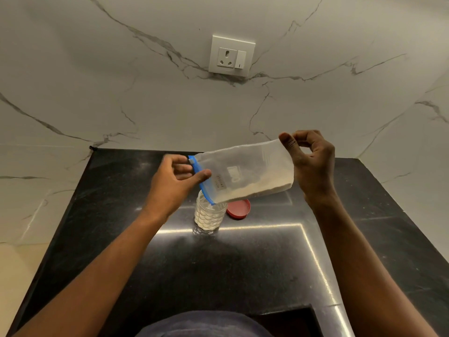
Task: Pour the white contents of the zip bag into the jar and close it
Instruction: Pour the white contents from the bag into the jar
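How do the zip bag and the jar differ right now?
The zip bag is held in the air, tilted mouth-down, pinched by the left hand at its blue zip edge and the right hand at its bottom corner; the jar stands upright on the countertop, untouched by either hand. The bag is flat and soft-sided; the jar is round with a scale-patterned wall. Both are see-through, open, and hold white contents.

Black glossy stone counter (218,276). Clear ribbed jar (210,207) stands upright on it, mouth open, part full of white contents (208,219). Red lid (239,208) lies flat on the counter just right of the jar, slightly behind it.
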The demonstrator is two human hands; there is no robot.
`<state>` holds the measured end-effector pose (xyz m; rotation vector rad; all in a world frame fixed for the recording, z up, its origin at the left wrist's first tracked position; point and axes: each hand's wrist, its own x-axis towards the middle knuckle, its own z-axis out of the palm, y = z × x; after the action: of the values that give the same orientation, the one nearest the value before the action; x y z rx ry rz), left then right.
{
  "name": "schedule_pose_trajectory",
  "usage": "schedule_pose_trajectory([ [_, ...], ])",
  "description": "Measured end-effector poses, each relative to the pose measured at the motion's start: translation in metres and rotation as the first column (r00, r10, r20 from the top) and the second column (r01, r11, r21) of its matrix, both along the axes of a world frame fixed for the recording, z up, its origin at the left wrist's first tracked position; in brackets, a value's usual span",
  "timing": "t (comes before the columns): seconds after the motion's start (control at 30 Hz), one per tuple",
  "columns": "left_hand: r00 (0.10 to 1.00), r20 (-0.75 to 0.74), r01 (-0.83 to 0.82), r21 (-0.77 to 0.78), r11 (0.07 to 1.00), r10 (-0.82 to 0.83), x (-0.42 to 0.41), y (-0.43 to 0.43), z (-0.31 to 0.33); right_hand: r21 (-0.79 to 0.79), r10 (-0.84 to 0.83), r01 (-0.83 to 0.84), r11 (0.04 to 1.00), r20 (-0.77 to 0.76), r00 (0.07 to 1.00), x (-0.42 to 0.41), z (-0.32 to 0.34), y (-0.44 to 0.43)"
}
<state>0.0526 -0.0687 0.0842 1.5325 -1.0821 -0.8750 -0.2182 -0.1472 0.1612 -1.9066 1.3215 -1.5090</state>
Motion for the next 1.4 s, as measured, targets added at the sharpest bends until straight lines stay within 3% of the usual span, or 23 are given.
schedule_pose_trajectory([
  [0.1,0.931,0.365,0.006,-0.081,0.997,0.024,-0.006,-0.002,0.021,0.032,0.012,-0.013,0.999,0.013,1.0,-0.001,-0.008,0.002],
  [0.17,0.839,0.545,0.125,-0.205,0.971,0.007,-0.021,-0.009,0.043,0.064,0.022,-0.024,0.998,0.029,0.999,-0.002,-0.012,0.004],
  [0.23,0.749,0.659,0.283,-0.232,0.931,-0.063,-0.045,-0.023,0.066,0.083,0.031,-0.033,0.996,0.031,0.999,-0.003,-0.016,0.006],
  [0.33,0.645,0.742,0.427,-0.152,0.891,-0.183,-0.077,-0.044,0.088,0.088,0.03,-0.034,0.996,0.048,0.998,-0.004,-0.017,0.008],
  [0.6,0.74,0.598,0.488,-0.162,0.858,-0.309,-0.095,-0.061,0.086,0.162,0.089,-0.11,0.981,0.129,0.988,-0.016,-0.025,0.015],
  [0.8,0.737,0.576,0.508,-0.126,0.852,-0.354,-0.095,-0.059,0.087,0.441,0.33,-0.383,0.812,0.195,0.924,-0.035,-0.056,0.014],
  [0.9,0.731,0.575,0.517,-0.113,0.848,-0.368,-0.093,-0.056,0.086,0.404,0.275,-0.342,0.848,0.216,0.937,-0.032,-0.066,0.014],
  [1.03,0.832,0.517,0.384,-0.278,0.88,-0.2,-0.071,-0.044,0.071,0.382,0.225,-0.319,0.867,0.271,0.936,-0.027,-0.071,0.013],
  [1.13,0.954,0.273,0.002,-0.418,0.908,0.124,-0.043,-0.024,0.039,0.377,0.193,-0.295,0.878,0.286,0.939,-0.025,-0.072,0.015],
  [1.2,0.967,0.076,-0.206,-0.331,0.921,0.243,-0.028,-0.012,0.013,0.366,0.19,-0.292,0.883,0.29,0.938,-0.025,-0.071,0.016],
  [1.23,0.971,0.006,-0.23,-0.238,0.944,0.238,-0.023,-0.008,0.002,0.359,0.193,-0.294,0.886,0.292,0.937,-0.024,-0.07,0.017],
  [1.33,0.994,-0.113,-0.002,-0.009,1.0,0.001,-0.014,-0.004,-0.026,0.344,0.195,-0.284,0.895,0.269,0.943,-0.02,-0.066,0.018],
  [1.4,0.986,-0.124,0.112,0.002,0.994,-0.111,-0.012,-0.004,-0.036,0.327,0.2,-0.273,0.905,0.242,0.949,-0.019,-0.064,0.018],
])
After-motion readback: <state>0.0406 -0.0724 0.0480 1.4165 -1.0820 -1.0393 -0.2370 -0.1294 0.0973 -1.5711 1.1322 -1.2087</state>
